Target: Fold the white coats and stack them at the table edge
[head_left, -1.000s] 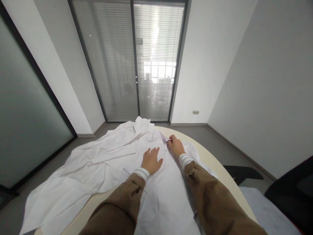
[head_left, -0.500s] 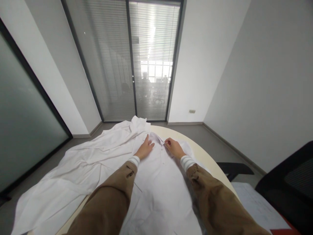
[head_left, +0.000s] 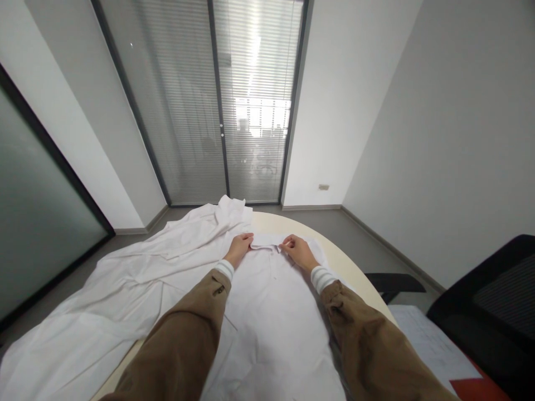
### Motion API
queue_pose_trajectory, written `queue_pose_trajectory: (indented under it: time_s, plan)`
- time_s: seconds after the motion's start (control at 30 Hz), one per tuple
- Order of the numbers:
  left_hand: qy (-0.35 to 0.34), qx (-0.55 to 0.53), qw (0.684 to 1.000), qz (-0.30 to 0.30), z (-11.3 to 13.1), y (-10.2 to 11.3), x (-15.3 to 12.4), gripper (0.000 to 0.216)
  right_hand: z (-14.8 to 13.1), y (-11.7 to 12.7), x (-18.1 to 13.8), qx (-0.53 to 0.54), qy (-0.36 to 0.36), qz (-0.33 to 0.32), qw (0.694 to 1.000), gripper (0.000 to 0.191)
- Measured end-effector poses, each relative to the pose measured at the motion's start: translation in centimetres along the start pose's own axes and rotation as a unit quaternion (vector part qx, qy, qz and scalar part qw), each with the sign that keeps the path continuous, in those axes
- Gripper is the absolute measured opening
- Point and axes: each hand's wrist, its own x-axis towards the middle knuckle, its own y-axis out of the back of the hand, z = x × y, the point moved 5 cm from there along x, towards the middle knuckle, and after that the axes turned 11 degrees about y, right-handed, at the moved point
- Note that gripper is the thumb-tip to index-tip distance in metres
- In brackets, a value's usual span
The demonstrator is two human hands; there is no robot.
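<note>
A white button-up shirt [head_left: 271,312] lies flat on a pale round table [head_left: 346,267], its collar [head_left: 267,240] at the far end. My left hand [head_left: 239,247] grips the collar's left side. Pinching the collar's right side is my right hand [head_left: 296,250]. Both arms wear brown sleeves with striped white cuffs. More white garments [head_left: 137,278] lie crumpled to the left of the shirt and hang over the table's left edge.
A black office chair [head_left: 489,312] stands at the right, with its armrest [head_left: 395,280] near the table edge. Sheets of paper [head_left: 430,345] and a red patch [head_left: 485,390] lie at the lower right. Glass doors with blinds [head_left: 221,111] face me.
My left hand slid from the shirt's chest up to the collar and closed on it. My right hand stayed at the collar's right side. The view drifted slightly, shifting the scene to the left.
</note>
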Motion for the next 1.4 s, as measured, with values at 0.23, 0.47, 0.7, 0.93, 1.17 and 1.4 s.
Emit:
queue_pose_trajectory:
  time_s: [0.23, 0.47, 0.7, 0.93, 1.17, 1.4]
  plan:
    - [-0.061, 0.095, 0.992, 0.055, 0.1, 0.6, 0.1, 0.052, 0.7, 2.3, 0.0, -0.14, -0.089, 0.083, 0.983, 0.031]
    - [-0.136, 0.209, 0.965, 0.085, 0.8, 0.8, -0.8, 0.051, 3.0, 0.6, 2.1, -0.132, -0.024, -0.052, 0.99, 0.036]
    - [-0.239, 0.449, 0.861, 0.003, 0.8, -1.1, -4.4, 0.043, 1.8, 0.2, 1.8, -0.201, 0.016, -0.081, 0.976, 0.041]
    - [-0.213, 0.53, 0.821, -0.017, 0.5, -1.7, -7.7, 0.041, -0.5, -1.8, -0.7, -0.265, 0.047, -0.226, 0.936, 0.055]
    - [-0.206, 0.592, 0.778, 0.023, 1.6, -1.7, -14.8, 0.031, -0.9, -0.5, -3.4, -0.3, 0.051, -0.219, 0.927, 0.061]
    - [-0.107, 0.632, 0.767, -0.02, -0.5, 0.4, -21.4, 0.041, 3.3, 6.0, -5.3, -0.281, -0.096, -0.051, 0.954, 0.057]
